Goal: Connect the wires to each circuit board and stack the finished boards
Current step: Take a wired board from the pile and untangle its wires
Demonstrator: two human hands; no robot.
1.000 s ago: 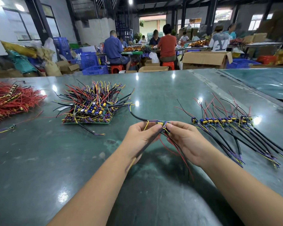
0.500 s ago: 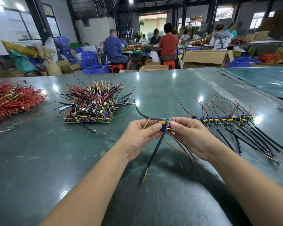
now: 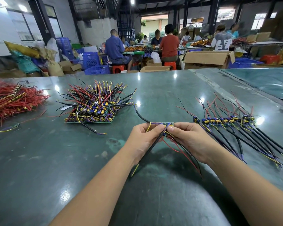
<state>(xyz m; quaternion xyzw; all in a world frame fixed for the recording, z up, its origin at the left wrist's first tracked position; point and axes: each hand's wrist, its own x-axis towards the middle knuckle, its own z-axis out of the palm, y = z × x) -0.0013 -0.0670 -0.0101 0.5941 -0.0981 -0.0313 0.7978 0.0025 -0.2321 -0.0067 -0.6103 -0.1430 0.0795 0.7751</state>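
A narrow green circuit board is held level above the green table between both hands. My left hand pinches its left end, and my right hand pinches its right end. A thick black cable hangs from the board toward me, with thin red and black wires beside it. Another black cable runs from the board's left end away over the table. A row of wired boards lies to the right. A pile of boards with wires sits at the left.
A heap of red wires lies at the far left, and a loose wire piece lies near it. A second table adjoins at the right. Several people sit at benches behind, among cardboard boxes and blue crates.
Both hands have turned the board and lifted it slightly. The thick black cable has swung down and now hangs toward me between the hands.
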